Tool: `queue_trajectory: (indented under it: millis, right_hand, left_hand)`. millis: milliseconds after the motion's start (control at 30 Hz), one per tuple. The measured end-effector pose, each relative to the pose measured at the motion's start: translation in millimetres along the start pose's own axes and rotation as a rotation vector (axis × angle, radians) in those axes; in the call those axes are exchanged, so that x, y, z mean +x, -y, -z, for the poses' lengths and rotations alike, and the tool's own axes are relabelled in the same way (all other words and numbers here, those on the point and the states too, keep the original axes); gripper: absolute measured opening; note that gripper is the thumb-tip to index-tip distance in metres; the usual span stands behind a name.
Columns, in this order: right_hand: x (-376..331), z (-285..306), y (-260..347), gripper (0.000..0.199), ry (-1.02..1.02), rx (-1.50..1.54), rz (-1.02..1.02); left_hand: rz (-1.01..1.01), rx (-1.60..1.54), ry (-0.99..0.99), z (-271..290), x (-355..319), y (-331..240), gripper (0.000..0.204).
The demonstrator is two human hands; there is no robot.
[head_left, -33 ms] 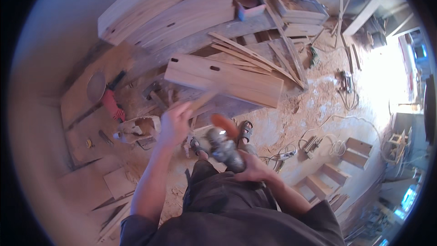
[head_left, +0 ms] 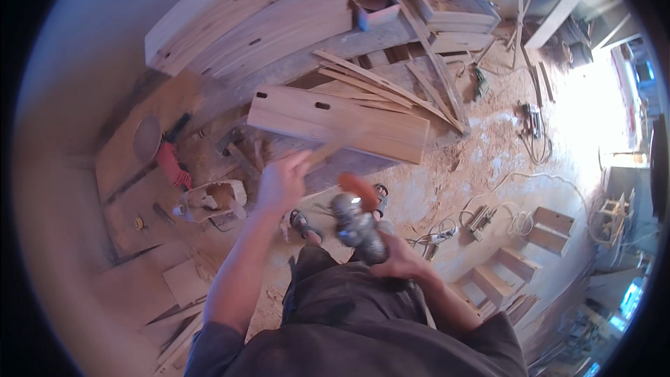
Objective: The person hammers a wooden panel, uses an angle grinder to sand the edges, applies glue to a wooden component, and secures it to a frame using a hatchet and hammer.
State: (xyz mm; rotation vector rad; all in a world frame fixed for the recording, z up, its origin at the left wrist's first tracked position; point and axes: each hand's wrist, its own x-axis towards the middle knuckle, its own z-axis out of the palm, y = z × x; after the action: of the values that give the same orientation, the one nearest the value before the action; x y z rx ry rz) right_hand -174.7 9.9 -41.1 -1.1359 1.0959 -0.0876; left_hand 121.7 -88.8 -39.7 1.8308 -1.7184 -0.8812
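A power sander (head_left: 357, 227), a grey tool with an orange disc at its far end, is held up in front of the body, above sandalled feet and a sawdust-covered floor (head_left: 481, 160); the right hand (head_left: 398, 260) is closed around the tool's near end. The left hand (head_left: 283, 183) is raised just left of the tool, seemingly pinching a small strip of wood (head_left: 322, 152), though blur leaves that grip uncertain. The tool is judged heavy, rigid and front-weighted, best gripped around its body, away from the disc; a long board (head_left: 338, 122) lies beyond.
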Motion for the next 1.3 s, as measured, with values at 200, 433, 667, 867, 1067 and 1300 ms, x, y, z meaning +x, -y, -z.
queue_trajectory:
  millis: [200,433,667,867,1067,1300]
  right_hand:
    - [-80,72,-65,0.071,-0.28,0.412,0.024]
    - [-80,78,-93,0.054,-0.445,0.837,0.153]
    - [-52,54,-54,0.071,-0.306,1.096,0.284]
    - [-42,25,-20,0.064,-0.719,0.704,0.057]
    - [-39,18,-19,0.063,-0.738,0.897,0.146]
    - [-31,22,1,0.066,-0.756,1.187,0.29]
  left_hand:
    - [-0.206,0.3,0.292,-130,97,-37,0.027]
    - [-0.292,0.321,-0.043,-139,93,-62,0.024]
    - [0.349,-1.076,1.159,-153,-22,-122,0.039]
    - [0.218,-1.155,1.087,-166,-27,-109,0.05]
    - [0.071,-1.284,1.09,-164,-29,-116,0.048]
    - [0.08,-1.076,1.028,-179,-19,-126,0.047]
